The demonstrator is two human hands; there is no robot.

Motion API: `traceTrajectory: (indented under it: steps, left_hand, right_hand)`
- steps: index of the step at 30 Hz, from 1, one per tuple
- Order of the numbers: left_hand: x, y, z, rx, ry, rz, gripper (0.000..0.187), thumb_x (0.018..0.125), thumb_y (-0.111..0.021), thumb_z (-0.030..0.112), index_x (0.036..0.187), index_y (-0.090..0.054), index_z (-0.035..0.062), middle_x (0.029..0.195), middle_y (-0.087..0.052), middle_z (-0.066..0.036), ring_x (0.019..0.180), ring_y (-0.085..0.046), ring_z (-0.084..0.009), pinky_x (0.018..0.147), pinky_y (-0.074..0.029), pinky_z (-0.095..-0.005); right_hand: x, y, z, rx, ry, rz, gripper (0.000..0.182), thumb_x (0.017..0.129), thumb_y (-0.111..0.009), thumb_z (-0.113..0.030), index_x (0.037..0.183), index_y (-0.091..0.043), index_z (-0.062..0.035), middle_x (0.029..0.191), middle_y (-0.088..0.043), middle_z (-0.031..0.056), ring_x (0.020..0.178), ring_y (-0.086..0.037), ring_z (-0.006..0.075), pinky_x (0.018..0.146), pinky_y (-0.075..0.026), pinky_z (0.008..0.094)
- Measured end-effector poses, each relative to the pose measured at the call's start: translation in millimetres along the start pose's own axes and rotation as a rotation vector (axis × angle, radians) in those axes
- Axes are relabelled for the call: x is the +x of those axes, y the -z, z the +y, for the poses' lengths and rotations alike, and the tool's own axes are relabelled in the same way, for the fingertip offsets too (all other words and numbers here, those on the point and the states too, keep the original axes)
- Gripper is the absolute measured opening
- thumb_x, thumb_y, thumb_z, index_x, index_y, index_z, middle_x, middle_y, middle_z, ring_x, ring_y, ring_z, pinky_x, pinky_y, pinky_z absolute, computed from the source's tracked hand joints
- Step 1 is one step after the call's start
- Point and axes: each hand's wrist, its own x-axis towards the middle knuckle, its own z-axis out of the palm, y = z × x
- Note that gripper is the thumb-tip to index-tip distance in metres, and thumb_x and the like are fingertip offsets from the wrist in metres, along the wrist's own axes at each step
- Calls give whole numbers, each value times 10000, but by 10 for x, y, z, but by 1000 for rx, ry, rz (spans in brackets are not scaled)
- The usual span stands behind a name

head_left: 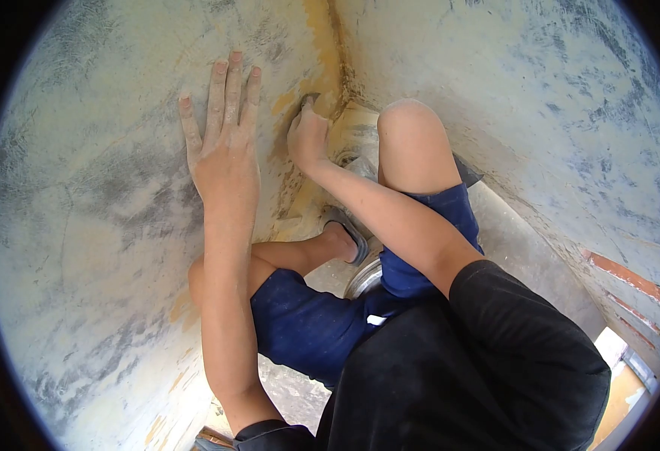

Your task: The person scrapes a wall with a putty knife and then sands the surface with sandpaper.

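1. Left hand [223, 146] is flat on the left wall [81, 225], palm down, fingers [228, 83] straight and slightly spread, tips pointing up the pale, blotchy plaster.

2. Right hand [307, 135] is just beside those left fingers, toward the corner [337, 68] where the two walls meet. Its fingers are curled and pressed together over a small dark pad [311, 98], which pokes out just past the fingertips and touches the wall.

3. I cannot tell how firmly the pad is gripped; most of it is hidden under the hand.

4. Around the right fingertips the plaster shows a yellow-ochre patch [322, 45], running up the corner seam above them and down below the wrist.

5. Beyond the right fingers, across the seam, the right wall [555, 113] rises, grey-blue and smeared.

6. Below both hands: a bare knee [412, 128] just beside the right wrist, blue shorts [307, 323], a black sleeve [510, 331] on the right arm.

7. Under the right forearm a foot in a grey sandal [348, 229] rests on the floor, with a metal rim [364, 278] near it, partly hidden by the shorts.
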Motion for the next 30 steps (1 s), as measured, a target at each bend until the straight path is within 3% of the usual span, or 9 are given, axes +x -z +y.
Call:
traceTrajectory:
  steps: [2, 4, 7, 10, 14, 16, 25, 29, 30]
  left_hand:
    - [-3, -7, -3, 3, -2, -2, 803, 852, -561, 56, 1604, -413, 295, 1725, -255, 97, 1585, -213, -104, 1320, -56, -474]
    - [-1, -15, 3, 13, -5, 12, 810, 846, -570, 61, 1606, -411, 295, 1725, -254, 99, 1587, -206, -103, 1320, -46, -472]
    - [-2, -16, 1, 41, -8, -1, 815, 841, -576, 65, 1606, -411, 295, 1725, -255, 100, 1588, -202, -101, 1320, -37, -470]
    - [-3, -19, -1, 14, -3, -4, 817, 838, -577, 66, 1605, -413, 295, 1724, -257, 101, 1587, -204, -101, 1320, -36, -469]
    - [3, 1, 5, 38, 0, -4, 814, 836, -577, 71, 1602, -417, 297, 1722, -261, 101, 1586, -206, -100, 1321, -41, -468]
    - [9, 18, 5, 24, 8, -39, 880, 870, -648, 62, 1630, -330, 370, 1730, -216, 117, 1584, -212, -118, 1316, -104, -519]
    - [5, 20, 5, 23, 8, -57, 910, 847, -731, 146, 1632, -326, 361, 1734, -207, 106, 1588, -203, -129, 1312, -83, -527]
    - [15, 11, 18, 1, 6, -50, 921, 838, -750, 164, 1633, -325, 355, 1737, -196, 105, 1592, -190, -131, 1313, -73, -528]
    - [13, 22, 24, -31, 6, -11, 817, 853, -647, 116, 1606, -391, 303, 1725, -240, 97, 1586, -210, -121, 1316, -89, -502]
  right_hand:
    - [65, -213, 183, -10, 65, 81, 475, 953, -486, 29, 1403, -505, 178, 1393, -580, 344, 1233, -602, 439, 1089, -469, 470]
    - [145, -377, 337, 64, 369, 444, 460, 918, -524, -30, 1330, -589, 163, 1211, -659, 371, 1133, -658, 463, 1089, -446, 498]
    - [98, -327, 376, -8, 349, 293, 522, 921, -516, 28, 1421, -485, 177, 1444, -531, 347, 1242, -563, 454, 1099, -455, 463]
    - [4, -397, 336, -52, 394, 373, 546, 906, -517, 41, 1435, -479, 166, 1474, -476, 333, 1294, -502, 452, 1108, -438, 450]
    - [-16, -403, 323, 152, 351, 325, 561, 907, -508, 49, 1458, -465, 147, 1396, -481, 292, 1280, -486, 440, 1081, -441, 449]
    - [1, -378, 316, 164, 354, 297, 562, 909, -508, 50, 1463, -463, 134, 1263, -500, 259, 1211, -516, 429, 1021, -465, 447]
    - [-79, -291, 117, -71, 225, 179, 568, 961, -517, 1, 1505, -391, 104, 1269, -520, 226, 1034, -645, 420, 895, -526, 481]
    - [-88, -339, 120, 40, 112, 75, 498, 1038, -450, -108, 1506, -398, 55, 1311, -545, 271, 1118, -638, 435, 918, -522, 510]
    - [-91, -304, 100, 1, 184, 107, 471, 1070, -388, -185, 1489, -410, 28, 1327, -559, 293, 1155, -621, 454, 959, -500, 524]
